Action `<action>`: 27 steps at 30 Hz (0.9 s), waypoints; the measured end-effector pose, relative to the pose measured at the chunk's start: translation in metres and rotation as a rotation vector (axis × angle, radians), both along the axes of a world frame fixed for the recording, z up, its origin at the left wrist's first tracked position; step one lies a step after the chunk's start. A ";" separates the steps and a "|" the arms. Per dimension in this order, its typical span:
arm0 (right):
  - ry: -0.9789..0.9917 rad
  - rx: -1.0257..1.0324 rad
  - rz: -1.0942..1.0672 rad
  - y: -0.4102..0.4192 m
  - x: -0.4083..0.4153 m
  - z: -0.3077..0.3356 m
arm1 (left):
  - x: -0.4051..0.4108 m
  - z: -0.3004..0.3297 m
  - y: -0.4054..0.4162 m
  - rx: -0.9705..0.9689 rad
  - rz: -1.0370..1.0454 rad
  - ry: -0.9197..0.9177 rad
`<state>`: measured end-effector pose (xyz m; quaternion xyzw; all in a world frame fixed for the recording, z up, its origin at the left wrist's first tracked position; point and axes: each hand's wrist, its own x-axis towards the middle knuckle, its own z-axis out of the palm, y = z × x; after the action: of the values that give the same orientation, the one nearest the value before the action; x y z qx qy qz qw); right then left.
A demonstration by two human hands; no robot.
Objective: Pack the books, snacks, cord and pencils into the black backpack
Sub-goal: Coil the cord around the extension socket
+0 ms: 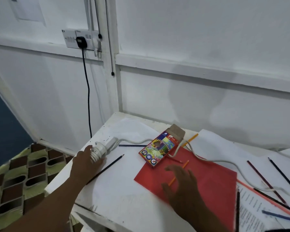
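Observation:
A white cord (pixel 208 162) snakes across the white table (pixel 124 190) and ends at the left in a white ribbed fitting (pixel 99 150). My left hand (pixel 86 160) grips that fitting. A red book (pixel 211 180) lies in the middle, with an open coloured pencil box (pixel 159 148) on its far corner. My right hand (pixel 182 183) hovers over the book with fingers spread, just above an orange pencil (pixel 185 164). Loose pencils lie about: a dark one (pixel 107 168), a blue one (pixel 132 145), a yellow one (pixel 192 137). No backpack shows.
Several more pencils (pixel 264 178) lie at the right over printed sheets (pixel 254 213). The wall stands close behind the table, with a socket and black plug (pixel 81 41) at upper left. A patterned green and brown cloth (pixel 20 181) lies left of the table's edge.

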<state>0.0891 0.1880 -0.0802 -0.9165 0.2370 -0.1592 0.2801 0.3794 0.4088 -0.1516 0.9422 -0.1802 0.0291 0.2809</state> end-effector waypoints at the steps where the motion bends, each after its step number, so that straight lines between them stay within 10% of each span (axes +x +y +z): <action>1: -0.002 0.007 -0.004 -0.001 0.001 -0.003 | 0.000 0.003 0.003 -0.039 -0.014 -0.011; 20: 0.301 -0.136 0.057 -0.040 0.107 -0.035 | -0.087 0.098 -0.031 -0.467 -0.098 -0.075; 27: -0.133 -0.143 0.024 -0.046 0.091 -0.045 | -0.094 0.097 -0.030 -0.507 -0.044 -0.073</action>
<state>0.1805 0.1421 -0.1257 -0.9244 0.1949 -0.2328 0.2310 0.2849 0.3787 -0.0549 0.8359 -0.1978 0.1012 0.5019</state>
